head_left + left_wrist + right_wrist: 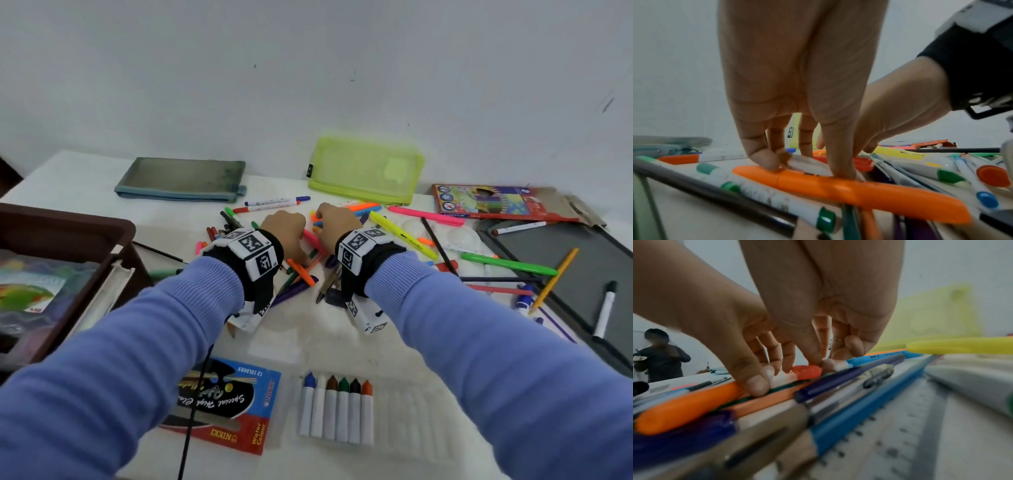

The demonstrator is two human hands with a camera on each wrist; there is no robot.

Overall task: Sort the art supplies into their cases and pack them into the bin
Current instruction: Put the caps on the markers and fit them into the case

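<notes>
Loose pens, markers and highlighters lie in a pile [308, 263] at the middle of the white table. Both hands reach down into it side by side. My left hand [287, 229] pinches a white marker [807, 164] between thumb and fingers, with the thumb tip on an orange highlighter [849, 188]. My right hand [334, 222] pinches the same marker's red cap [807, 371] between thumb and forefinger. A grey-blue pouch [181, 180] and a green mesh pouch [366, 169] lie at the back. The brown bin [78, 226] stands at the left.
A coloured-pencil box [479, 202] and a dark board [565, 267] with a black marker lie at the right. A watercolour box [226, 404] and a row of crayons [337, 411] sit near me. A person [659, 355] stands far off to the left.
</notes>
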